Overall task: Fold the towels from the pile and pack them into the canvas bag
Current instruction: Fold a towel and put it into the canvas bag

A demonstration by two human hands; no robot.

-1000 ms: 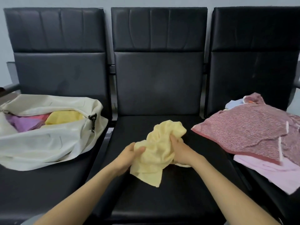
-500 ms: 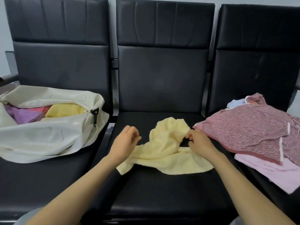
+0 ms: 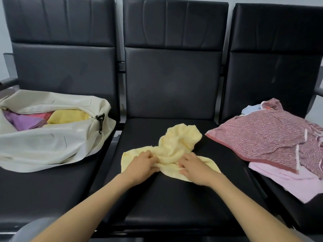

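A: Where is the towel now?

B: The yellow towel (image 3: 176, 147) lies crumpled on the middle seat (image 3: 174, 198). It is between the bag (image 3: 52, 145) on the left seat and the pile (image 3: 262, 137) on the right seat, and it touches neither of them.

A: And the hands?

B: Both are on the near part of it. The left hand (image 3: 141, 165) has its fingers bent into the bunched cloth and seems to pinch a fold. The right hand (image 3: 196, 170) lies on the cloth with fingers nearly straight; it presses down and grasps nothing.

A: How will it handle, in your opinion?

B: I think it is light and very soft, with no stiffness at all. If it is lifted from the middle, it will hang down and lose its shape. The seat looks smooth, so the cloth can probably slide when pulled.

A: So where to take hold?

B: At the corners, I would say. One corner shows beside the left hand, but the far part is heaped and hides its corners. It seems better to pinch two corners of one edge and pull the towel flat before any fold.

A: And the bag?

B: It is open, with coloured cloth already inside.
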